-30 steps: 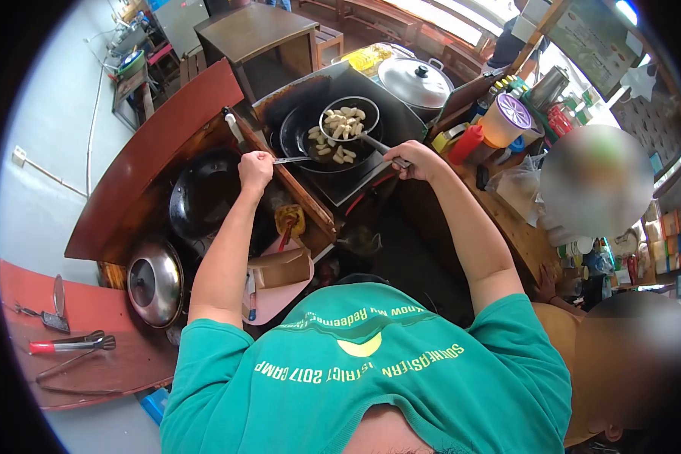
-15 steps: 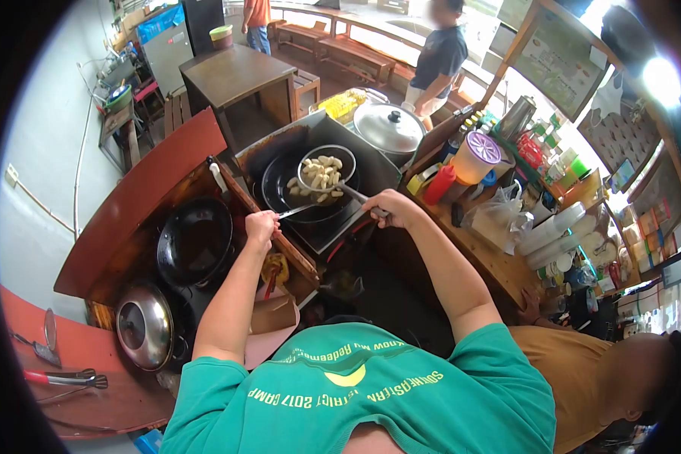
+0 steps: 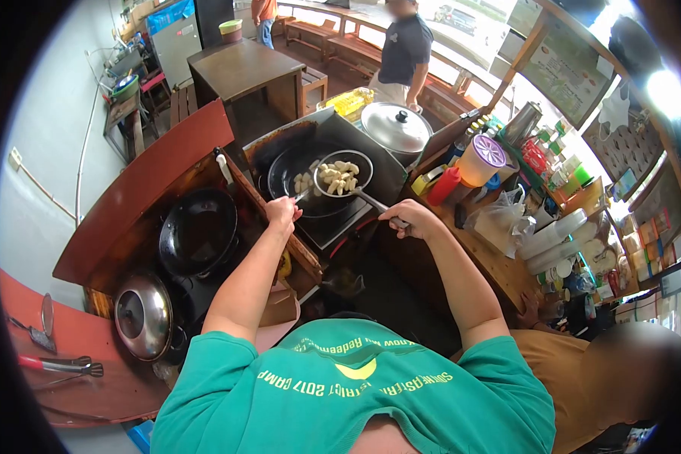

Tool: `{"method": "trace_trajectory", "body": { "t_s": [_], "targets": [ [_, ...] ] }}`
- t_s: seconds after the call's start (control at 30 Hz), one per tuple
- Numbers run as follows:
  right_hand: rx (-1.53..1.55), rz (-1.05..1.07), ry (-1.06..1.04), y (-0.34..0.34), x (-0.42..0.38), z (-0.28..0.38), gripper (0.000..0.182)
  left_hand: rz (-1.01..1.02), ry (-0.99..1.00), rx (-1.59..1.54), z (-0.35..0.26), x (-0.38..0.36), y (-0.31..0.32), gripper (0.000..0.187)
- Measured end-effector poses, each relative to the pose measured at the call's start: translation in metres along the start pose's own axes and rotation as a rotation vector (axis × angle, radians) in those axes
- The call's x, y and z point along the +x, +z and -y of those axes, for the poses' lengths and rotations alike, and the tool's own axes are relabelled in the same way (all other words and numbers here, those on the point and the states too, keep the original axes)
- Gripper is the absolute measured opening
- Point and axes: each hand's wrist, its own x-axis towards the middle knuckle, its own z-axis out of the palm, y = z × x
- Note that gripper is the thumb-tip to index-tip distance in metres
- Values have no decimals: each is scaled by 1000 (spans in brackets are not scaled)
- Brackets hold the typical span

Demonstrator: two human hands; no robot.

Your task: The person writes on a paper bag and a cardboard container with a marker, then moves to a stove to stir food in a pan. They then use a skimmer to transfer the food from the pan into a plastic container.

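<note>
My right hand [image 3: 405, 219] is closed round the handle of a round strainer [image 3: 366, 158], which sits over the right part of a dark wok [image 3: 278, 168]. Several pale, finger-shaped food pieces [image 3: 339, 178] lie in the strainer. More of these pieces show in the wok, left of the strainer. My left hand [image 3: 284, 213] grips the handle of a metal utensil [image 3: 302, 196] at the wok's near left side. That tool's working end is hard to make out among the pieces.
A second black wok [image 3: 197, 233] and a lidded pot [image 3: 143, 318] stand left. A large lidded pot [image 3: 396, 127] is behind the stove. Bottles and a purple-lidded container [image 3: 483, 157] crowd the right counter. A person in brown [image 3: 552, 371] is close at right.
The strainer has moved right, uncovering pieces in the wok's left part. My left hand has also shifted right, toward the wok. The person in the dark shirt has moved left.
</note>
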Motion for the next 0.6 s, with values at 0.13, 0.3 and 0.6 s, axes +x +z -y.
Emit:
{"method": "trace_trajectory", "body": {
  "t_s": [0.13, 0.3, 0.6],
  "targets": [
    [-23, -14, 14, -4, -8, 1, 14, 28, 47, -18, 6, 8, 3, 5],
    [-60, -7, 30, -12, -14, 2, 16, 44, 64, -31, 9, 21, 0, 17],
    [-86, 1, 22, -18, -12, 2, 15, 20, 67, -63, -11, 12, -22, 18]
  ]
}}
